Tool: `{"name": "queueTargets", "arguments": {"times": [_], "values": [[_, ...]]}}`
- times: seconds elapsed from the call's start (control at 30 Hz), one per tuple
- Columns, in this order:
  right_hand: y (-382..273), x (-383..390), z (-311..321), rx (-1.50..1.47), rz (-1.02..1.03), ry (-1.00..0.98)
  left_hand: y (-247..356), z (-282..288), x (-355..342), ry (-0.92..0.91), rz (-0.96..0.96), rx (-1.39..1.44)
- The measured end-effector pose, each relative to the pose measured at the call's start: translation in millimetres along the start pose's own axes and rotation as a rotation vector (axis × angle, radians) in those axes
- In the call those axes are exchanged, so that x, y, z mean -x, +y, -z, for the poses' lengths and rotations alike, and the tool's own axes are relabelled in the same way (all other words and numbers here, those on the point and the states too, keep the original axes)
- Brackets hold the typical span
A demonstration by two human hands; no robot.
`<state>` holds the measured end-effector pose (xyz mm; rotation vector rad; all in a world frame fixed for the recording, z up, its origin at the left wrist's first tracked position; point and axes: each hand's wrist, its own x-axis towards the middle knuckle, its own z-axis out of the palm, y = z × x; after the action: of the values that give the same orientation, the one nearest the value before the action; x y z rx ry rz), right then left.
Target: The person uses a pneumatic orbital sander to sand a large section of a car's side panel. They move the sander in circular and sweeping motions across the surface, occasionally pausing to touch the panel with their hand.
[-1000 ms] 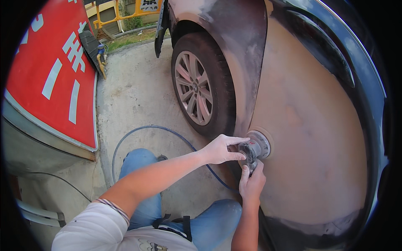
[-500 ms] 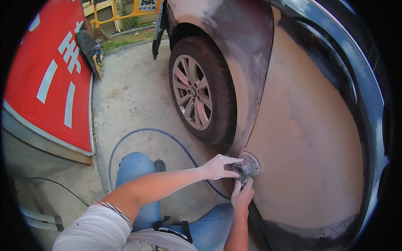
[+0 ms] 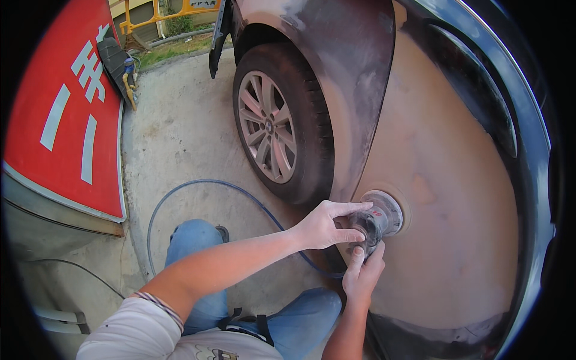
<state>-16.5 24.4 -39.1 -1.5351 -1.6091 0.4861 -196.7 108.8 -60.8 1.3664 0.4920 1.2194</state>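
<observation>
A black and grey orbital sander (image 3: 373,221) is pressed with its round pad against a car door (image 3: 447,240) coated in dull beige filler or primer. My left hand (image 3: 330,225), pale with dust, grips the sander's head, thumb and forefinger spread along it. Lower down, my right hand (image 3: 364,273) is wrapped round its handle. A blue air hose (image 3: 255,204) curves over the ground and runs up behind my arms toward the tool. The hose's end at the sander is hidden by my hands.
Left of the door are a dusty fender (image 3: 354,114) and a front wheel (image 3: 270,126). A large red sign (image 3: 66,120) with white markings leans at the left on a grey base. A yellow barrier (image 3: 168,15) stands at the back. Concrete ground (image 3: 174,138) lies between sign and car.
Both hands have moved the sander up and to the right across the door. Its pad now sits farther from the door's front edge. The view has shifted slightly.
</observation>
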Motion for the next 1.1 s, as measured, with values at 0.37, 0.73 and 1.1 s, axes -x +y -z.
{"name": "queueTargets", "arguments": {"times": [0.37, 0.73, 1.1], "values": [[51.9, 33.9, -23.4, 0.049, -0.04, -0.055, -41.1, 6.5, 26.2, -0.115, 0.078, -0.16], [-46.5, -39.3, 7.3, -0.196, 0.059, 0.034, 44.9, -6.1, -40.8, 0.056, -0.165, -0.005], [-26.7, -15.7, 1.3, -0.146, 0.062, 0.048, 19.1, -9.4, -22.9, -0.032, -0.096, 0.039]]}}
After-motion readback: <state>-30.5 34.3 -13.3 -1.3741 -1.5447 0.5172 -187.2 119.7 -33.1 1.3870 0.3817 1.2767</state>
